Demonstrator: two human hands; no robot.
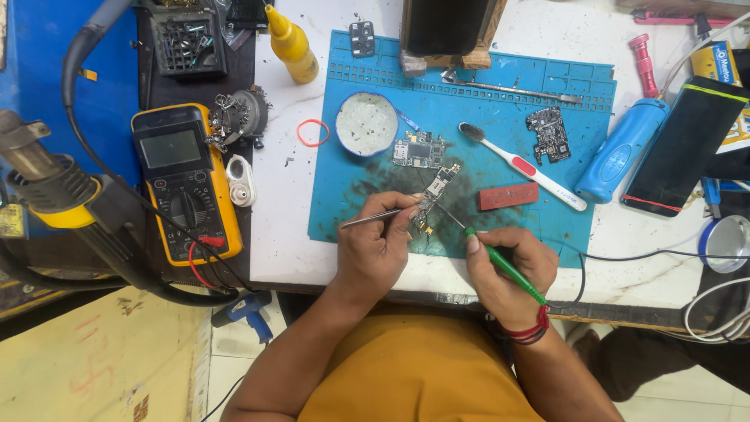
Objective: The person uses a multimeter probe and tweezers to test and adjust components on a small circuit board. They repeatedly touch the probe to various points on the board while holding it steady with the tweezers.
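Left hand (375, 246) pinches tweezers (373, 218) on the small circuit board (432, 199); right hand (508, 270) grips a green-handled probe (500, 262). A slip could scratch the board's parts.

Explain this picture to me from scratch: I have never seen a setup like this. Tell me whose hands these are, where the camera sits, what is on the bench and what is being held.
The single view comes from a camera worn on a person's head, looking down at their own two bare hands over a blue work mat on a white bench. The left hand holds metal tweezers against a small circuit board. The right hand holds a green-handled soldering iron, its tip at that board. Also on the mat: two more boards, a toothbrush, a red block and a round dish. Left of the mat lie a yellow multimeter and a yellow squeeze bottle.
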